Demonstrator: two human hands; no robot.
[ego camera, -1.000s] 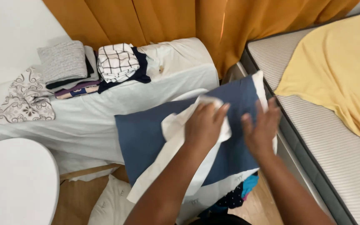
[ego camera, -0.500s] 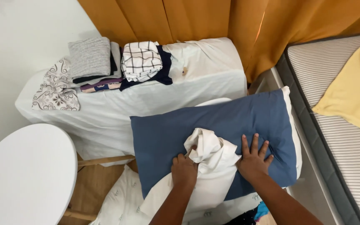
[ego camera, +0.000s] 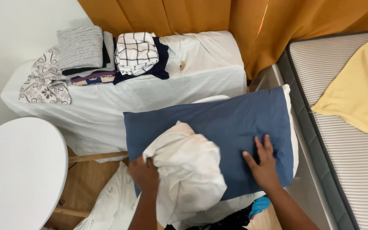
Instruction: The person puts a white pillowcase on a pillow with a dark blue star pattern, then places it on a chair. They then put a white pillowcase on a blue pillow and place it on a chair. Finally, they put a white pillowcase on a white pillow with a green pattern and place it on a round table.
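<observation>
- Two bare hands work over a blue pillow (ego camera: 218,132) lying across the front of a white-draped counter (ego camera: 150,96); the pillow's white end pokes out at its right side, just beside the bed.
- Left hand (ego camera: 143,174) has its fingers curled tight into a bunched white cloth (ego camera: 188,170), gripping it at the cloth's left edge; the bundle sits on the pillow's lower left corner.
- Right hand (ego camera: 263,164) lies flat on the pillow, fingers spread wide and holding nothing, palm pressed to the blue fabric.
- Folded clothes on the counter's far side: a grey stack (ego camera: 81,49), a checked white piece (ego camera: 136,53), a patterned cloth (ego camera: 43,83).
- Round white table (ego camera: 18,170) stands to the left; a striped mattress (ego camera: 354,153) with a yellow sheet (ego camera: 363,91) lies to the right; orange curtains (ego camera: 201,17) hang behind.
</observation>
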